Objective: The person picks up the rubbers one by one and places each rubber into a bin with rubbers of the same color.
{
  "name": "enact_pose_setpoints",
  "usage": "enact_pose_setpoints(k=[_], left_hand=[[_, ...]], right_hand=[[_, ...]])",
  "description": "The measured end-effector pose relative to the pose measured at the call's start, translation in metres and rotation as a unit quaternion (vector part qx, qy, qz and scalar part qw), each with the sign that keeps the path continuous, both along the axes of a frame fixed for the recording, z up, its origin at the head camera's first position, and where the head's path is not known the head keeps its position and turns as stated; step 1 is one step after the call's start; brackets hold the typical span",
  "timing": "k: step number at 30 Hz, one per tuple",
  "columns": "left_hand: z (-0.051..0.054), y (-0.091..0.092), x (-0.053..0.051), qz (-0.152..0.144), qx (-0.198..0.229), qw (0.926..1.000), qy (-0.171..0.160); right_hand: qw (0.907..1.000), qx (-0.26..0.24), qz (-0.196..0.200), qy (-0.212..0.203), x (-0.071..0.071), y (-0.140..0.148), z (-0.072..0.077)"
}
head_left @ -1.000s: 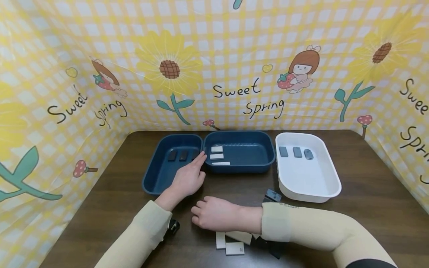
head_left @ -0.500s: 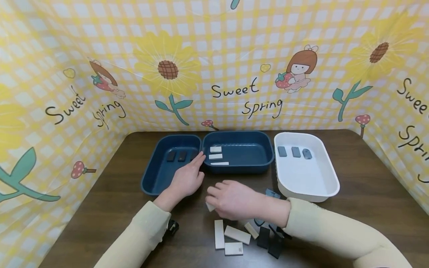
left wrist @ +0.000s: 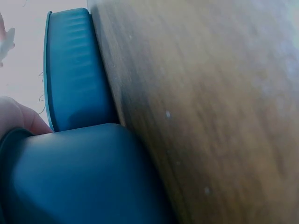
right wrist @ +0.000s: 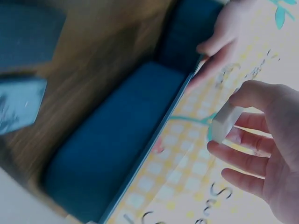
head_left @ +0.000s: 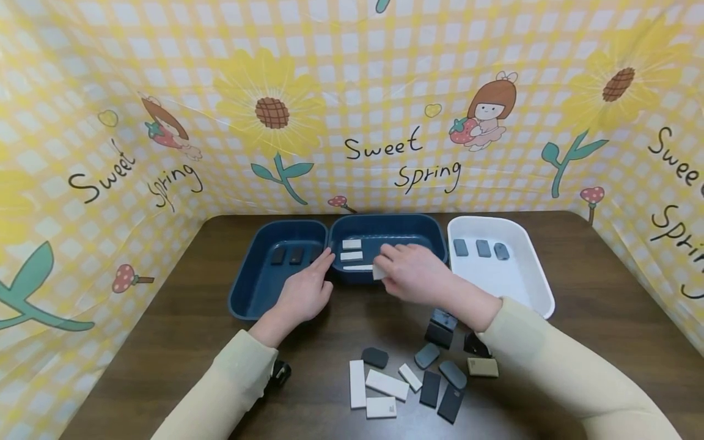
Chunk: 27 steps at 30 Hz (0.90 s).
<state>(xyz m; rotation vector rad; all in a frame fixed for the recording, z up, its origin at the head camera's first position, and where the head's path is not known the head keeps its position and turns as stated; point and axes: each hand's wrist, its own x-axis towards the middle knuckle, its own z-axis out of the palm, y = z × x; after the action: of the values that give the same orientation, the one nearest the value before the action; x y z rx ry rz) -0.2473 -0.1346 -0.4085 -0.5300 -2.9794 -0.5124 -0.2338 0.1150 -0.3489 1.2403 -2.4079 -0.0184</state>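
My right hand point(head_left: 420, 274) pinches a small white block point(right wrist: 226, 120) between thumb and fingers. It is above the front edge of the middle dark blue tray point(head_left: 352, 278). My left hand point(head_left: 301, 299) lies over the right side of the left blue tray point(head_left: 242, 299), fingers extended, fingertips where the two blue trays meet. Several white pieces point(head_left: 352, 244) lie in a column inside the middle tray. Dark pieces point(head_left: 278, 255) lie in a row in the left tray; one is partly hidden by my left fingers. The left wrist view mostly shows tray walls and table.
A white tray point(head_left: 506, 287) at the right holds grey-blue pieces point(head_left: 483, 248). Several loose white blocks point(head_left: 387, 385), black pieces point(head_left: 451, 403), grey pieces point(head_left: 426, 355) and a tan block point(head_left: 482, 367) lie on the table near its front. A patterned cloth point(head_left: 407, 91) hangs behind.
My right hand has moved from low over the table, up and right, to the middle tray's front edge with the white block, uncovering the loose pieces. My left hand stays in place.
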Motion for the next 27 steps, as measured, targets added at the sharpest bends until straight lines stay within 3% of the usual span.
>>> enact_pose_setpoints(k=[5,11,20,27], left_hand=[[-0.003,-0.002,-0.002,-0.005,0.001,1.0,0.004],[-0.002,-0.001,-0.001,-0.003,0.002,1.0,-0.002],[0.0,-0.002,0.0,0.001,0.003,1.0,-0.002],[-0.001,-0.002,-0.001,0.001,0.004,1.0,-0.005]], right_hand=[[0.9975,-0.007,-0.07,-0.009,-0.017,0.007,-0.001],[0.9869,0.004,-0.155,-0.046,-0.039,0.006,-0.005],[0.961,0.009,-0.193,-0.198,-0.07,-0.008,-0.02],[0.9285,0.003,-0.214,-0.304,-0.087,-0.019,-0.034]])
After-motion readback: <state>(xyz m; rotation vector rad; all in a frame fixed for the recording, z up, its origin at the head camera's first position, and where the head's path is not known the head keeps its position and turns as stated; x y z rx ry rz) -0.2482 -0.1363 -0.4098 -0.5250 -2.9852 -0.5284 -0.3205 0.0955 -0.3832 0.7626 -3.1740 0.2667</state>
